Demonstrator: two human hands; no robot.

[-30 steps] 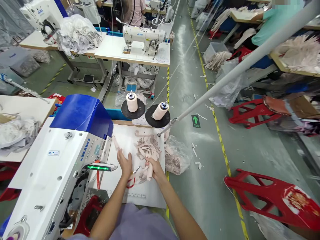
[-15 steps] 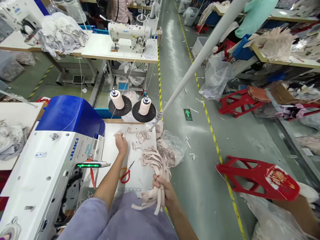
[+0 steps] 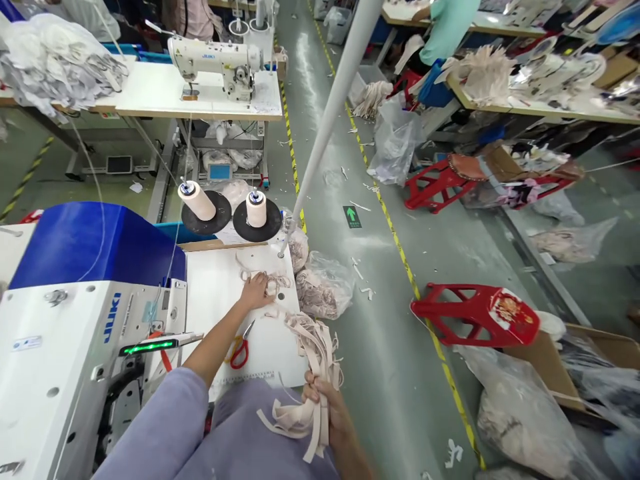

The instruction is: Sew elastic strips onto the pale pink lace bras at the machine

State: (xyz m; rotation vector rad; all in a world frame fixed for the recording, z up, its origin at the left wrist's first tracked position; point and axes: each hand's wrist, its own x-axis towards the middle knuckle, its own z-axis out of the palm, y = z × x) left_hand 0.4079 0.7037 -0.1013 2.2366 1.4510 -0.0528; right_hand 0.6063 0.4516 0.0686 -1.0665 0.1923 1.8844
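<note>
My right hand (image 3: 323,393) is closed round a bundle of beige fabric strips (image 3: 313,340) near my lap. Their lower ends hang loose over my lap, and the upper part reaches past the table's right edge. My left hand (image 3: 256,291) lies palm down on the white tabletop, fingers stretched out over some thin, curled beige scraps (image 3: 277,283). Partly covered by the hand, these scraps show on both sides of it. Red-handled scissors (image 3: 240,352) rest near my left forearm, with something yellow beside them.
A white and blue sewing machine (image 3: 75,320) stands on the left. Two thread cones (image 3: 257,210) sit behind the table by a slanted pole (image 3: 325,127). A plastic bag of fabric (image 3: 325,287) adjoins the right edge. Red stools (image 3: 475,313) stand across the aisle.
My left hand has moved right across the tabletop and come down on the curled scraps. My right hand still grips the strips, now shifted slightly lower. The view has turned to the right.
</note>
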